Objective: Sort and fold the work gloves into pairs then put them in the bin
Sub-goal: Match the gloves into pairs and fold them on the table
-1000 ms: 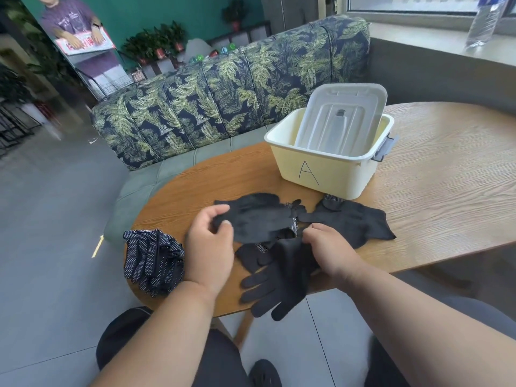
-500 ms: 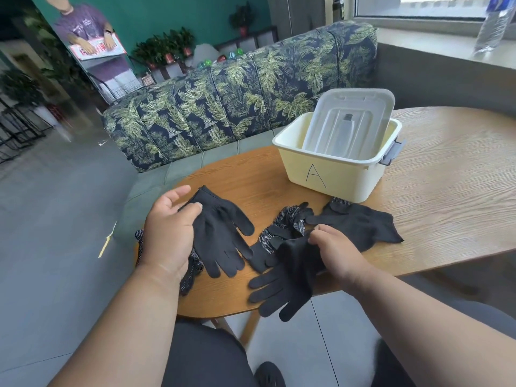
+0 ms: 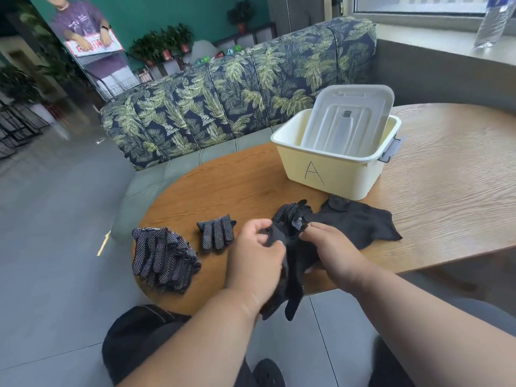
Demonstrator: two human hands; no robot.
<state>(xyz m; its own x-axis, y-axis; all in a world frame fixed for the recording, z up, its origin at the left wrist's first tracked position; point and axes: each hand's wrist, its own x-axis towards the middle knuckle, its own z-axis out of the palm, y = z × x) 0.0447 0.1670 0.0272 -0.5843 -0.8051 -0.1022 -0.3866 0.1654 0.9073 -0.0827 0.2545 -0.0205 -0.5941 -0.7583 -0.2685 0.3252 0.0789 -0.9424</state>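
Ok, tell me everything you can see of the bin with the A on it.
The bin is pale yellow plastic, rectangular with rounded corners, a hand-drawn A on its near wall and a grey latch on its right end. It stands upright on the wooden table, open, its whitish lid propped inside, leaning back. No gloves visible in it.

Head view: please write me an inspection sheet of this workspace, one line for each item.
Surface: wooden table, rounded end.
Job's things: cream bin marked A, its lid standing inside; dotted glove pile at the table's left end; single dotted glove beside it; black gloves lying before the bin.
Clutter: nothing seen.
Grips: left hand and right hand both hold one black glove at the near edge.
Cables: nothing seen.
Surroundings: leaf-print sofa; water bottle on the sill.
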